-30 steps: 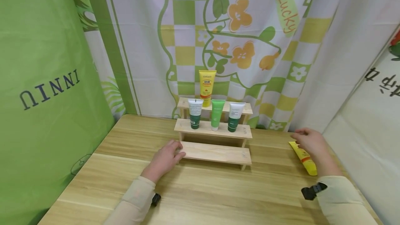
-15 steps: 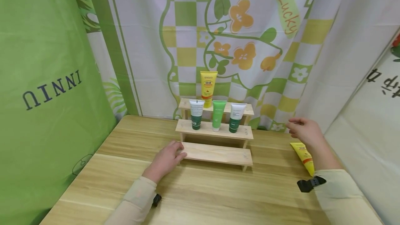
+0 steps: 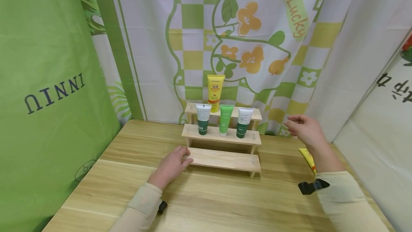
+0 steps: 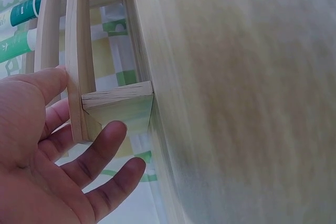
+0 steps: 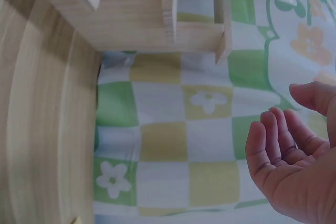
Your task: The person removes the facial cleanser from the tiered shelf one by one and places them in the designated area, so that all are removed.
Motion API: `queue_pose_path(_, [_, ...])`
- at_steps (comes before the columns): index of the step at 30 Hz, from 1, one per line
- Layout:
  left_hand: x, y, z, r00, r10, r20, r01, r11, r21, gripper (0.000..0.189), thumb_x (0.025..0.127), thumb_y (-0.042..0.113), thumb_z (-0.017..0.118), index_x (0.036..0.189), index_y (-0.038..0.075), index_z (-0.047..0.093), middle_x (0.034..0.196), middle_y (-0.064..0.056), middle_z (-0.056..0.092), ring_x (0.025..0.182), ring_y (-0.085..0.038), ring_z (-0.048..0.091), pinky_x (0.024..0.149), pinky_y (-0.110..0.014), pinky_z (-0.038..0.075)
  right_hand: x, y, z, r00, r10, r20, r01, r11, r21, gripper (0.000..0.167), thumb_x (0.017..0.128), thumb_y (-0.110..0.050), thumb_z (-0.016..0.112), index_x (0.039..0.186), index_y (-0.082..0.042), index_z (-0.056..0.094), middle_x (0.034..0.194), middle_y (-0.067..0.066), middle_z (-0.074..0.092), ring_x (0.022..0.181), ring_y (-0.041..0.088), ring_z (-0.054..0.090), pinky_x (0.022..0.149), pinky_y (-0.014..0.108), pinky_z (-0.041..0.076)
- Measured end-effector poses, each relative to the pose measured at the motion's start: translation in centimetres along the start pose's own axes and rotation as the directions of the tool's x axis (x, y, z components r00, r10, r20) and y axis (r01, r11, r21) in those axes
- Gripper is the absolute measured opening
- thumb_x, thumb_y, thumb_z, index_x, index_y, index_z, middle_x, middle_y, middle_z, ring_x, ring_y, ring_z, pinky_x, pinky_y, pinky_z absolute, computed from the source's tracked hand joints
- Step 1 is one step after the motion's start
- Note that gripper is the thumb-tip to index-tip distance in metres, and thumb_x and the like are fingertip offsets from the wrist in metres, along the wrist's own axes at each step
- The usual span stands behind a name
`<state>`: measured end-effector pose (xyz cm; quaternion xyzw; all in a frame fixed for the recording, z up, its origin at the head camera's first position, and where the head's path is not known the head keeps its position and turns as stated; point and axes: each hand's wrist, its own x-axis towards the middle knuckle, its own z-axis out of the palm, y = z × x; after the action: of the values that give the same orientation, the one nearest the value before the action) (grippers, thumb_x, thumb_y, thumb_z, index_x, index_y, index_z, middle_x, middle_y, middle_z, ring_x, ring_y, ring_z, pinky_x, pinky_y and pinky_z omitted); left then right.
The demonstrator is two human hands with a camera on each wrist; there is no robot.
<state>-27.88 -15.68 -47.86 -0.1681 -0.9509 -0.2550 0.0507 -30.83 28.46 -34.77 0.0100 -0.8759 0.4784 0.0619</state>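
A three-tier wooden display stand (image 3: 225,158) stands on the table. My left hand (image 3: 172,165) holds the left end of its lowest plank; in the left wrist view the thumb (image 4: 52,80) touches the plank and the other fingers spread around its end. On the middle tier stand a white-and-green tube (image 3: 203,119), a green tube (image 3: 225,120) and another white-and-green tube (image 3: 244,121). One yellow tube (image 3: 215,92) is upright on the top tier. To the right, my right hand (image 3: 305,131) hovers above the table, fingers loosely curved, holding nothing.
A second yellow tube (image 3: 308,160) lies on the wooden table (image 3: 225,203), partly hidden behind my right forearm. Patterned curtain (image 3: 193,28) hangs along the back edge. Green cloth (image 3: 58,135) borders the left side, white cloth (image 3: 379,135) the right.
My right hand has risen and moved left, away from the lying yellow tube, which the forearm now covers more. The left hand stays at the stand, and the tubes on it stand as before.
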Motion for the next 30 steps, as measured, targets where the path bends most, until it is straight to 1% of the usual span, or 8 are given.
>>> queue_pose_path(3, [0.0, -0.2, 0.0, 1.000, 0.001, 0.002, -0.001, 1.000, 0.005, 0.030, 0.098, 0.039, 0.061, 0.113, 0.013, 0.062, 0.107, 0.002, 0.057, 0.090, -0.019, 0.063, 0.078, -0.038, 0.053, 0.3, -0.7, 0.2, 1.000, -0.018, -0.001, 0.018, 1.000, 0.013, 0.059, 0.098, -0.040, 0.059, 0.134, 0.006, 0.048, 0.116, 0.019, 0.056, 0.084, 0.009, 0.060, 0.071, 0.023, 0.054])
queue_pose_path(8, [0.0, -0.3, 0.0, 1.000, -0.001, -0.002, 0.001, 1.000, 0.002, 0.030, 0.098, 0.038, 0.061, 0.113, 0.013, 0.062, 0.107, 0.001, 0.057, 0.091, -0.019, 0.063, 0.078, -0.039, 0.053, 1.0, -1.7, 0.8, 0.997, -0.071, -0.019, 0.072, 0.997, 0.042, 0.055, 0.098, -0.037, 0.061, 0.131, 0.006, 0.049, 0.113, 0.017, 0.056, 0.084, 0.010, 0.059, 0.071, 0.023, 0.054])
queue_pose_path(13, [0.1, -0.4, 0.3, 1.000, -0.005, -0.001, 0.005, 1.000, 0.009, 0.030, 0.098, 0.040, 0.060, 0.114, 0.014, 0.062, 0.108, 0.002, 0.057, 0.089, -0.018, 0.063, 0.077, -0.037, 0.053, 1.4, -2.8, 1.4, 0.992, -0.117, -0.041, 0.118, 0.992, 0.038, 0.049, 0.097, -0.032, 0.062, 0.128, 0.005, 0.053, 0.108, 0.011, 0.057, 0.084, 0.009, 0.059, 0.069, 0.022, 0.054])
queue_pose_path(16, [0.1, -0.3, 0.3, 1.000, -0.001, 0.003, 0.001, 1.000, 0.006, 0.030, 0.098, 0.039, 0.059, 0.114, 0.014, 0.062, 0.108, 0.002, 0.057, 0.088, -0.017, 0.063, 0.076, -0.037, 0.053, 1.6, -3.7, 1.7, 0.989, -0.141, -0.042, 0.143, 0.989, 0.043, 0.045, 0.097, -0.030, 0.063, 0.126, 0.004, 0.055, 0.106, 0.008, 0.058, 0.084, 0.009, 0.059, 0.070, 0.024, 0.054])
queue_pose_path(19, [0.1, -0.2, 0.3, 1.000, 0.001, 0.004, -0.001, 1.000, 0.003, 0.030, 0.099, 0.039, 0.059, 0.114, 0.013, 0.062, 0.108, 0.001, 0.057, 0.086, -0.017, 0.062, 0.076, -0.037, 0.053, 1.8, -4.6, 2.1, 0.989, -0.142, -0.031, 0.144, 0.988, 0.053, 0.044, 0.096, -0.032, 0.064, 0.125, 0.001, 0.056, 0.107, 0.006, 0.058, 0.087, 0.012, 0.059, 0.072, 0.027, 0.054])
queue_pose_path(23, [0.1, -0.2, 0.2, 1.000, 0.001, 0.007, -0.001, 1.000, 0.008, 0.030, 0.099, 0.039, 0.058, 0.114, 0.014, 0.062, 0.108, 0.002, 0.057, 0.085, -0.016, 0.061, 0.076, -0.036, 0.052, 2.1, -5.8, 2.8, 0.989, -0.143, -0.021, 0.144, 0.987, 0.071, 0.045, 0.096, -0.031, 0.065, 0.126, 0.001, 0.056, 0.108, 0.007, 0.059, 0.092, 0.019, 0.058, 0.074, 0.028, 0.055])
queue_pose_path(26, [0.0, -0.1, 0.1, 1.000, 0.001, 0.005, -0.001, 1.000, 0.003, 0.030, 0.099, 0.039, 0.059, 0.114, 0.013, 0.062, 0.108, 0.001, 0.057, 0.085, -0.016, 0.061, 0.076, -0.037, 0.052, 2.4, -6.5, 3.4, 0.989, -0.145, -0.022, 0.146, 0.986, 0.083, 0.043, 0.096, -0.029, 0.065, 0.125, 0.001, 0.056, 0.109, 0.008, 0.059, 0.093, 0.019, 0.059, 0.074, 0.028, 0.055])
queue_pose_path(30, [0.0, -0.1, 0.0, 1.000, 0.003, 0.000, -0.003, 1.000, -0.003, 0.029, 0.099, 0.037, 0.059, 0.114, 0.012, 0.062, 0.108, 0.000, 0.057, 0.085, -0.017, 0.061, 0.076, -0.037, 0.053, 2.9, -7.3, 4.0, 0.989, -0.143, -0.022, 0.145, 0.985, 0.096, 0.040, 0.096, -0.030, 0.065, 0.124, -0.002, 0.057, 0.111, 0.009, 0.058, 0.093, 0.017, 0.057, 0.074, 0.025, 0.054])
